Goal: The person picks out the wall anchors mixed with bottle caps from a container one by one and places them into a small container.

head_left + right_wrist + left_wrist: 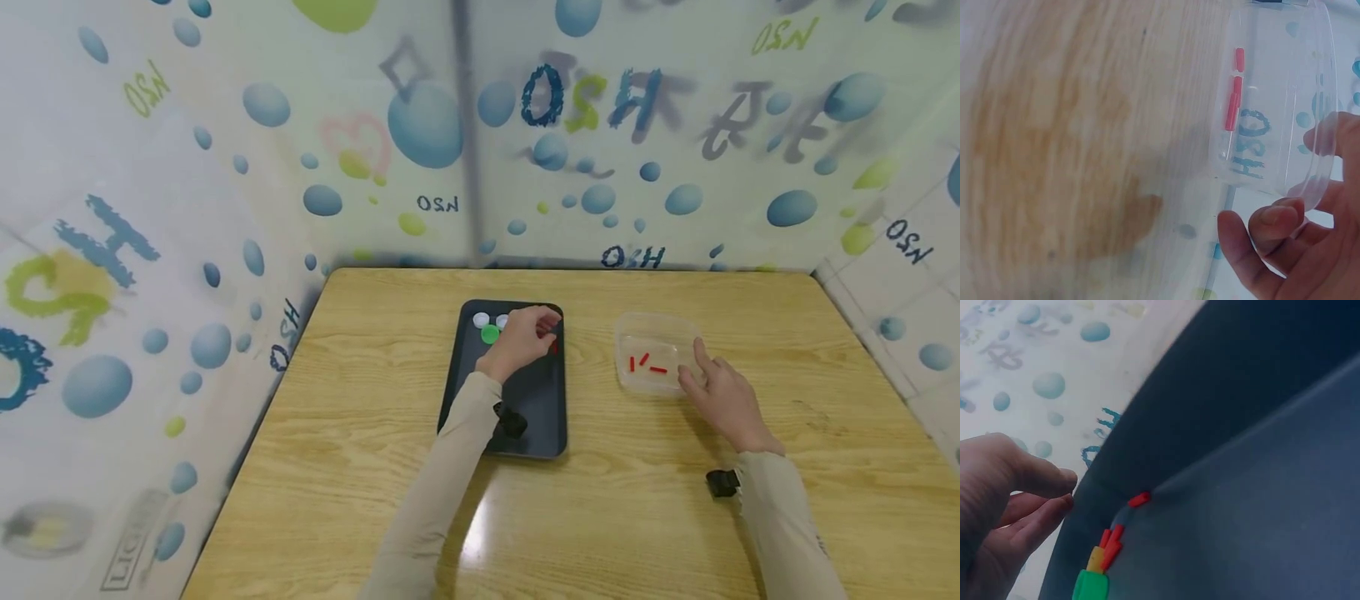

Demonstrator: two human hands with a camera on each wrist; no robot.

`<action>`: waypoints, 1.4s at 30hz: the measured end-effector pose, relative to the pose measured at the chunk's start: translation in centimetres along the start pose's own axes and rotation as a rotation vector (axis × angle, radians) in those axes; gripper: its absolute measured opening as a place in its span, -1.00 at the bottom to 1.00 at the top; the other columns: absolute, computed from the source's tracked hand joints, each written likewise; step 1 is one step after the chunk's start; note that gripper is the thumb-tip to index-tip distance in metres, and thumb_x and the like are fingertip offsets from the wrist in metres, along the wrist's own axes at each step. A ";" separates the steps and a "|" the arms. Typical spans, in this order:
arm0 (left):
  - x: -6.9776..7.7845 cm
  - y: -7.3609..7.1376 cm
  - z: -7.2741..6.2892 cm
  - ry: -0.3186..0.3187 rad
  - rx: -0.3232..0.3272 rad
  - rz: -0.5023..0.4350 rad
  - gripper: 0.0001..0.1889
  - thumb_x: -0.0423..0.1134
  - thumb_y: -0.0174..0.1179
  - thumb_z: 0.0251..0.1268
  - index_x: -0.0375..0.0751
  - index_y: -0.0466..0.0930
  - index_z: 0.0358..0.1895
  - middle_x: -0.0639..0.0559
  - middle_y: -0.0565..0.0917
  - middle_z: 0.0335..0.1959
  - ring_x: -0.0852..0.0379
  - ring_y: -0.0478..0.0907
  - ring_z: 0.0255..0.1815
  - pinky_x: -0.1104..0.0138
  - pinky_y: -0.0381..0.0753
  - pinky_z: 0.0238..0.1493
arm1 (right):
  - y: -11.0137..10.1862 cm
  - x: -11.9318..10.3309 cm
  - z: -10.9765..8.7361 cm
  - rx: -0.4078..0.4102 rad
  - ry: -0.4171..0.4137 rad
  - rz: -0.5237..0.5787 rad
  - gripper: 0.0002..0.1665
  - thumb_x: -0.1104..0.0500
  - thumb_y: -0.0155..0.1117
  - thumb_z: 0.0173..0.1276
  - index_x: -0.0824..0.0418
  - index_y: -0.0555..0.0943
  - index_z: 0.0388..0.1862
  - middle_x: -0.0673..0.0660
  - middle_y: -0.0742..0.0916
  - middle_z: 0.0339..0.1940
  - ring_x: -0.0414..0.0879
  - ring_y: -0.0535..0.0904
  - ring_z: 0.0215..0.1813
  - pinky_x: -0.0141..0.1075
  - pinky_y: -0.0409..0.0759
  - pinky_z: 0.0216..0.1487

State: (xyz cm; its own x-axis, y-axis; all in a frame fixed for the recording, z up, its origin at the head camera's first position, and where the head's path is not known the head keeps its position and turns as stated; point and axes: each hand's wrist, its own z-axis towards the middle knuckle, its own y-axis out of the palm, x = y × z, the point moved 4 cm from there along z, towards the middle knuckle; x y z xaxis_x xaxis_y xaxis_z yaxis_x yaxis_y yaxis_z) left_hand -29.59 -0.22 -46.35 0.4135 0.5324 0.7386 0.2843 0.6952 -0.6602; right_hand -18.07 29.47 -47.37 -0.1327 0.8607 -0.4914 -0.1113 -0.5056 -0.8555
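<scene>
My left hand [525, 337] is over the far right part of a dark tray [525, 417]. Its thumb and fingertips are close together in the left wrist view, with nothing visible between them. Several small red sticks [1139, 499] lie along the tray's edge, beside a yellow piece [1095, 559] and a green one [1090, 586]. My right hand [726, 400] grips the rim of a clear plastic container [626, 333], thumb over the edge and fingers outside. Three red sticks [658, 369] lie inside the container.
Two white round caps [481, 320] and a green cap [490, 334] sit at the tray's far left, beside my left hand. The wooden table [360, 400] meets a wall [420, 225] with a printed bubble pattern at its back edge.
</scene>
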 end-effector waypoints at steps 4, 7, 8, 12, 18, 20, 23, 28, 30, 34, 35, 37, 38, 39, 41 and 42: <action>-0.4 0.3 0.1 -0.013 -0.018 0.016 -0.66 -0.41 0.25 0.38 -0.26 0.62 0.19 -0.11 0.71 0.05 0.03 0.69 0.01 0.32 0.68 0.06 | 0.1 0.1 0.1 -0.024 0.016 0.004 -0.20 -0.04 -0.06 0.64 0.53 0.10 0.56 0.30 0.59 -0.39 -0.02 0.45 -0.43 -0.23 0.36 -0.47; -0.7 0.5 0.1 -0.021 -0.033 0.017 -0.64 -0.42 0.25 0.38 -0.27 0.60 0.21 -0.13 0.71 0.07 0.02 0.68 0.03 0.30 0.68 0.07 | 0.2 0.2 0.2 -0.028 0.015 0.005 -0.19 -0.04 -0.06 0.64 0.53 0.10 0.56 0.31 0.58 -0.38 -0.03 0.44 -0.43 -0.23 0.36 -0.47; -0.8 0.6 0.1 -0.023 -0.037 0.013 -0.63 -0.43 0.25 0.38 -0.28 0.59 0.22 -0.14 0.70 0.07 0.00 0.68 0.03 0.28 0.68 0.07 | 0.2 0.1 0.2 -0.024 0.013 0.002 -0.19 -0.04 -0.05 0.64 0.53 0.11 0.56 0.30 0.58 -0.39 -0.04 0.43 -0.43 -0.24 0.35 -0.47; -1.0 0.8 0.1 -0.039 -0.056 0.023 -0.60 -0.43 0.25 0.37 -0.29 0.57 0.25 -0.15 0.70 0.08 -0.01 0.67 0.04 0.24 0.67 0.09 | 0.2 0.1 0.2 -0.013 -0.002 0.000 -0.20 -0.01 -0.04 0.63 0.55 0.11 0.55 0.25 0.55 -0.45 -0.07 0.37 -0.48 -0.25 0.32 -0.51; -1.5 1.3 0.4 -0.051 -0.077 0.053 -0.57 -0.41 0.27 0.36 -0.29 0.53 0.28 -0.16 0.69 0.11 -0.02 0.66 0.07 0.22 0.65 0.14 | 0.1 -0.1 0.4 -0.016 -0.002 0.014 -0.20 -0.01 -0.04 0.63 0.54 0.09 0.55 0.25 0.55 -0.44 -0.08 0.35 -0.48 -0.25 0.30 -0.50; -1.7 1.5 0.5 -0.053 -0.080 0.059 -0.56 -0.41 0.27 0.36 -0.29 0.53 0.29 -0.16 0.69 0.11 -0.02 0.66 0.08 0.22 0.65 0.14 | 0.1 -0.2 0.4 -0.013 -0.005 0.018 -0.21 0.01 -0.02 0.62 0.54 0.10 0.55 0.25 0.55 -0.44 -0.08 0.36 -0.47 -0.25 0.31 -0.49; -2.0 1.7 0.6 -0.064 -0.092 0.075 -0.56 -0.40 0.27 0.36 -0.29 0.52 0.29 -0.16 0.69 0.10 -0.02 0.66 0.07 0.23 0.66 0.12 | -0.1 -0.3 0.4 -0.008 0.000 0.020 -0.21 0.01 -0.02 0.62 0.53 0.11 0.56 0.24 0.55 -0.44 -0.08 0.37 -0.47 -0.25 0.31 -0.48; -2.2 2.1 0.7 -0.089 -0.117 0.088 -0.53 -0.40 0.29 0.35 -0.28 0.50 0.32 -0.14 0.68 0.11 -0.01 0.65 0.07 0.24 0.66 0.10 | -0.2 -0.3 0.3 -0.005 0.005 0.020 -0.21 -0.02 -0.04 0.63 0.51 0.11 0.56 0.24 0.55 -0.44 -0.08 0.36 -0.48 -0.25 0.32 -0.49; -2.2 2.1 0.8 -0.086 -0.118 0.091 -0.52 -0.42 0.29 0.34 -0.28 0.50 0.32 -0.15 0.68 0.11 -0.01 0.65 0.08 0.24 0.66 0.10 | -0.2 -0.3 0.3 0.000 0.003 0.014 -0.21 -0.02 -0.03 0.63 0.52 0.12 0.56 0.24 0.55 -0.44 -0.08 0.35 -0.49 -0.25 0.31 -0.51; -2.0 2.2 0.9 -0.076 -0.112 0.091 -0.54 -0.44 0.28 0.33 -0.30 0.51 0.30 -0.17 0.68 0.10 -0.03 0.65 0.08 0.22 0.65 0.12 | -0.3 -0.2 0.3 0.004 0.006 0.006 -0.22 -0.01 -0.02 0.63 0.52 0.13 0.55 0.24 0.54 -0.46 -0.08 0.34 -0.50 -0.25 0.29 -0.53; -1.9 2.2 0.9 -0.075 -0.110 0.092 -0.54 -0.44 0.28 0.33 -0.30 0.51 0.29 -0.17 0.68 0.10 -0.03 0.65 0.08 0.22 0.65 0.12 | -0.3 -0.2 0.2 0.005 0.007 0.004 -0.22 0.00 -0.02 0.63 0.53 0.13 0.55 0.23 0.53 -0.46 -0.08 0.33 -0.51 -0.26 0.28 -0.53; -2.0 2.3 1.0 -0.077 -0.107 0.094 -0.56 -0.44 0.28 0.34 -0.30 0.52 0.27 -0.16 0.69 0.09 -0.03 0.65 0.08 0.22 0.65 0.12 | -0.2 -0.1 0.2 0.004 0.011 0.009 -0.22 0.00 -0.02 0.62 0.53 0.13 0.55 0.23 0.53 -0.47 -0.08 0.33 -0.51 -0.25 0.27 -0.54; -2.0 2.4 1.0 -0.077 -0.107 0.097 -0.58 -0.44 0.28 0.34 -0.29 0.53 0.25 -0.15 0.69 0.08 -0.02 0.65 0.07 0.23 0.65 0.12 | -0.2 -0.1 0.2 0.005 0.010 0.008 -0.22 0.00 -0.02 0.62 0.53 0.13 0.55 0.23 0.53 -0.47 -0.09 0.33 -0.51 -0.26 0.28 -0.54; -2.1 2.5 1.0 -0.078 -0.106 0.101 -0.59 -0.44 0.28 0.34 -0.28 0.54 0.24 -0.14 0.69 0.07 -0.01 0.65 0.07 0.25 0.65 0.12 | -0.2 -0.1 0.1 0.005 0.010 0.008 -0.22 0.00 -0.02 0.62 0.53 0.13 0.55 0.23 0.53 -0.46 -0.09 0.34 -0.51 -0.26 0.28 -0.54; -2.3 2.6 1.0 -0.082 -0.105 0.108 -0.61 -0.43 0.28 0.34 -0.27 0.55 0.22 -0.12 0.70 0.06 0.01 0.65 0.06 0.25 0.65 0.11 | -0.1 0.0 0.1 0.004 0.010 0.013 -0.22 0.00 -0.03 0.62 0.53 0.13 0.55 0.24 0.54 -0.46 -0.09 0.35 -0.50 -0.26 0.29 -0.53; -2.3 2.7 1.0 -0.082 -0.105 0.108 -0.62 -0.42 0.28 0.34 -0.27 0.55 0.21 -0.12 0.70 0.05 0.01 0.66 0.05 0.25 0.65 0.11 | -0.1 0.0 0.1 0.003 0.009 0.015 -0.22 0.00 -0.03 0.62 0.53 0.13 0.55 0.23 0.54 -0.46 -0.09 0.35 -0.50 -0.26 0.29 -0.53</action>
State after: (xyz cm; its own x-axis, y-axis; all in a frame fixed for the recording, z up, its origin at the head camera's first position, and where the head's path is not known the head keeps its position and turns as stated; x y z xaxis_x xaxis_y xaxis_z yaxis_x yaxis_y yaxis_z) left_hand -30.66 0.88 -49.69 0.3754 0.6419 0.6686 0.3327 0.5800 -0.7436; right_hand -18.13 29.56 -47.30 -0.1254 0.8537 -0.5054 -0.1125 -0.5184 -0.8477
